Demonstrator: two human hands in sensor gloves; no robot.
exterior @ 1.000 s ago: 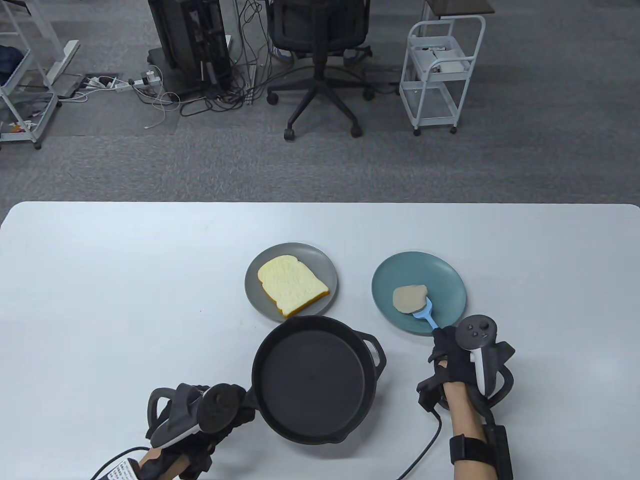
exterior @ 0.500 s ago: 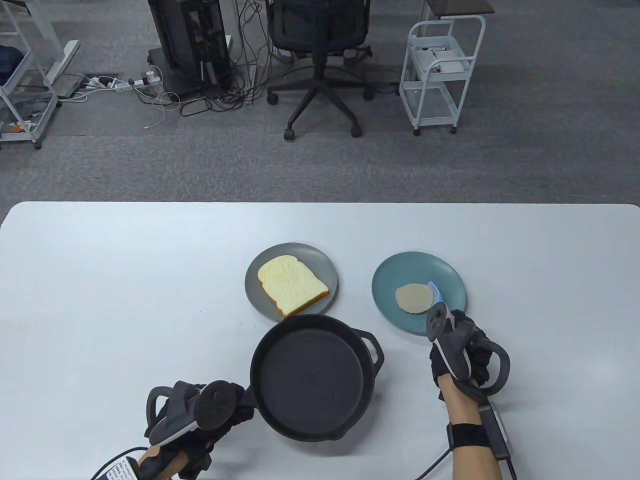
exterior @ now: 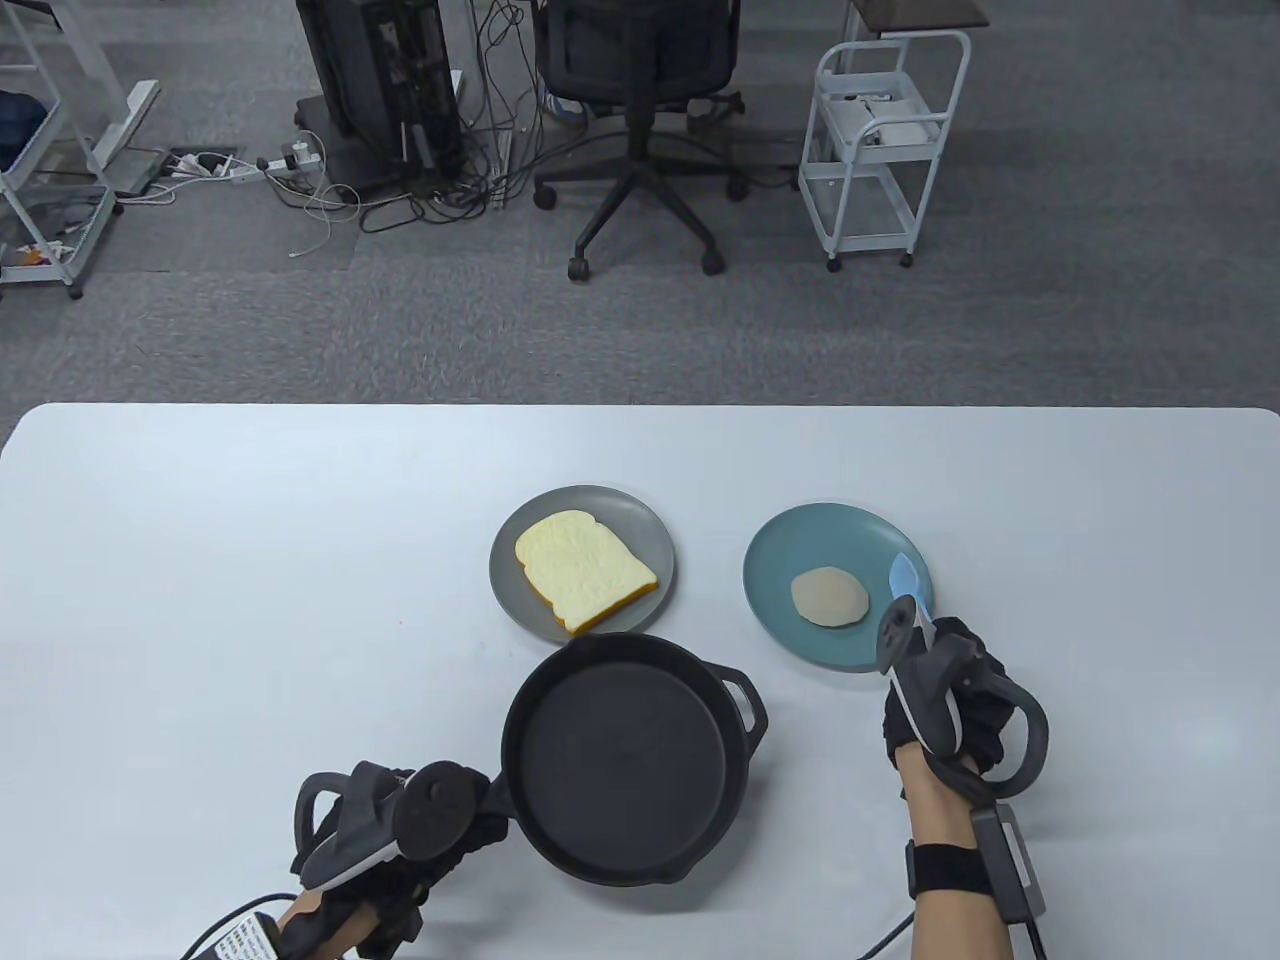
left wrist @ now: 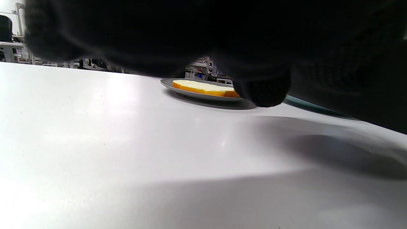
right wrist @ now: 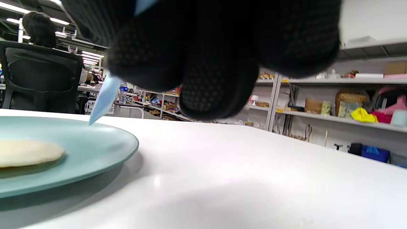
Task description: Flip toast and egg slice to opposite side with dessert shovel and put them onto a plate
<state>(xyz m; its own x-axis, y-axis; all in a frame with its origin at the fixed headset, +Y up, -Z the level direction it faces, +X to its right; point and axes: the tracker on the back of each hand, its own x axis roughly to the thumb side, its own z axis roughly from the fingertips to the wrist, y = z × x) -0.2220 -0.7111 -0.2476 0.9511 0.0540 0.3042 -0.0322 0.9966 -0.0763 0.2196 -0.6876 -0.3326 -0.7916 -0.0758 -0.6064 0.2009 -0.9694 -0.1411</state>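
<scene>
The egg slice (exterior: 828, 597) lies on the teal plate (exterior: 800, 545), toast (exterior: 583, 573) on the grey plate (exterior: 640, 520) at its 9 o'clock. The right hand (exterior: 950, 690) grips the dessert shovel (exterior: 905, 578), blade clear at the egg's 3 o'clock; the left hand (exterior: 400, 830) holds the skillet (exterior: 625, 760) handle. Plating looks done; next, probably set the shovel on the tabletop (exterior: 250, 560).

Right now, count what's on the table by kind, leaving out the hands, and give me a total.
Plates: 2, grey plate and teal plate
Food pieces: 2, toast and egg slice
Pans: 1, black skillet
Utensils: 1, blue dessert shovel
Total: 6
</scene>
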